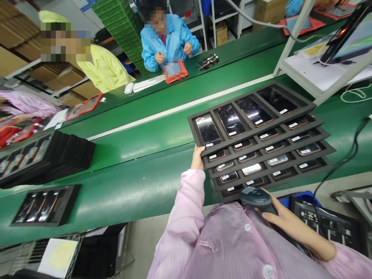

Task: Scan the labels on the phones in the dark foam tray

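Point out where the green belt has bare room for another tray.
Bare belt lies between the fanned stack of phone trays and the black tray pile at left. The left hand touches the stack's corner; the right hand holds a scanner. Crowded: the single tray.

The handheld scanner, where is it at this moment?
In the head view the scanner is low and right of centre, held in the right hand at the near edge of the stacked phone trays.

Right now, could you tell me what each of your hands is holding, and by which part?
The left hand grips the stack of black trays at its left corner; the right hand holds a handheld scanner from beneath.
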A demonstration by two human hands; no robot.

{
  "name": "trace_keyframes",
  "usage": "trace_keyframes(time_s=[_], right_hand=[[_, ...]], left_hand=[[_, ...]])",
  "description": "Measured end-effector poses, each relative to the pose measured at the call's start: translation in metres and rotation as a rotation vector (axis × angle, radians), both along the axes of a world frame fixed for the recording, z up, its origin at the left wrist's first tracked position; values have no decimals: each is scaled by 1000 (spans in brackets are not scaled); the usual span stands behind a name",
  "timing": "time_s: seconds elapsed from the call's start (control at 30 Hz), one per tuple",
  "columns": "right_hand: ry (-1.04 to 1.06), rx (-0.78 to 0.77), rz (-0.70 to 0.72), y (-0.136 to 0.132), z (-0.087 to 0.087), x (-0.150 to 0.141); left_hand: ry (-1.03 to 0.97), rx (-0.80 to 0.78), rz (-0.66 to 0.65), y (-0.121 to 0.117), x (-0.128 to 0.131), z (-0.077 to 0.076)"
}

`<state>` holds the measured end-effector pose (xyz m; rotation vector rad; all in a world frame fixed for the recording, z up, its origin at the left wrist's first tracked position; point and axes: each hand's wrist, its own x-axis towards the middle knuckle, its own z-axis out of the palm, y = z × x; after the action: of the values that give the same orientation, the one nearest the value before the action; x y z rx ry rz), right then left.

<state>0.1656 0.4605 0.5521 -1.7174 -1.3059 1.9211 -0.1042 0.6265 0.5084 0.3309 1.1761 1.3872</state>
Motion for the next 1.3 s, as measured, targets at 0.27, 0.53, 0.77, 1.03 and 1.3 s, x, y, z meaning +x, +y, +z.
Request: trace_keyframes(time_s=[0.27, 0.53, 0.77, 1.03, 1.3], right_hand=[[-89, 14, 16, 0, -15, -20], [-46, 93, 70, -4, -22, -19], [48, 113, -65, -10, -28, -10], [-224, 399, -794, 72, -14, 132], [-504, 406, -854, 183, -25, 232]], left_hand=[[-14, 2, -19, 0, -2, -6], [18, -61, 13, -1, -1, 0], [36, -125, 68, -2, 3, 16], [13, -257, 49, 2, -6, 14], [30, -339, 87, 0, -8, 12]])
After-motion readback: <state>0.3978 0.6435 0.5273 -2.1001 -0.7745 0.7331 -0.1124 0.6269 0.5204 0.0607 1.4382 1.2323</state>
